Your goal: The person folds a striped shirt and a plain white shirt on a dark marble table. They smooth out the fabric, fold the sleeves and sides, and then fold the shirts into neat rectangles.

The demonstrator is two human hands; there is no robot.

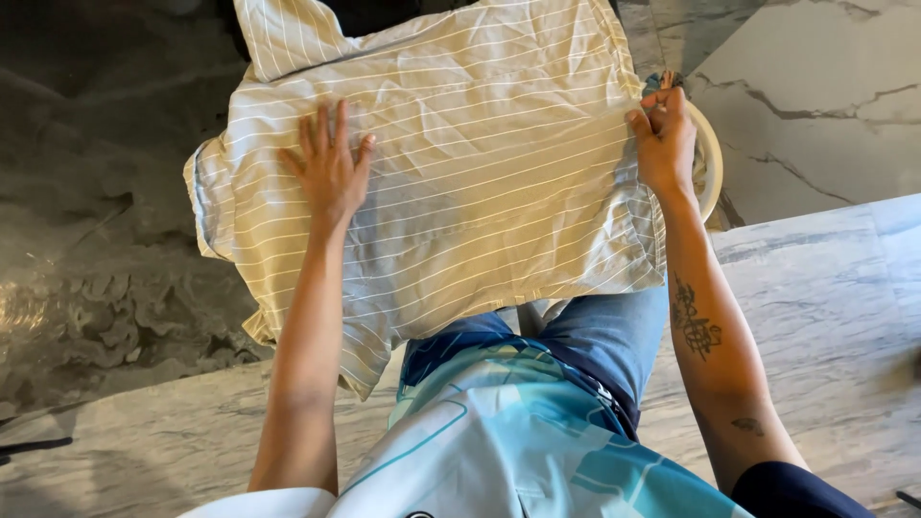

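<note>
Cream striped shirt (480, 163), one only, spread flat over the person's lap and a round white surface (711, 163) of which just one rim sliver shows. Two hands: left hand (331, 168) open, palm down, fingers spread on the cloth; right hand (665, 139) closed, pinching the shirt's right edge. One small dark-patterned item (662, 81) above the right fingers, too hidden to identify. Shirt top cut off by the frame. Jeans (604, 336) mostly covered. Marble floor (815, 86) around.
</note>
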